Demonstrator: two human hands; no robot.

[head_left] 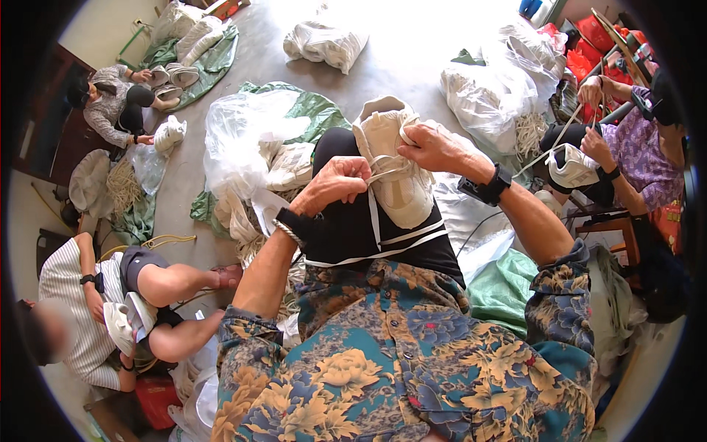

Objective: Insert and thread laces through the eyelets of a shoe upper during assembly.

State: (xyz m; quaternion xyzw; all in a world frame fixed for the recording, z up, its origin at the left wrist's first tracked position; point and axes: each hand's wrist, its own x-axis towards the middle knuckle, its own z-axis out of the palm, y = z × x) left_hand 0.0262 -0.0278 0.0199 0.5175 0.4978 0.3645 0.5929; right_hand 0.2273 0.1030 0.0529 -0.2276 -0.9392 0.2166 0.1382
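Observation:
A beige sneaker rests on my lap, its heel toward me and its toe pointing away. Pinched in my left hand, at the shoe's left side, is a white shoelace. My right hand is closed at the upper right of the shoe, with fingertips against the lacing; a bit of lace shows by them. Loose lace ends hang down over my black trousers and lie across my thighs. What sits inside the right fist is partly hidden.
Clear plastic bags of shoes and a green sack lie around me. Bundles of laces lie on the right. Three people sit nearby handling shoes: one in a striped shirt, one far left, one in purple.

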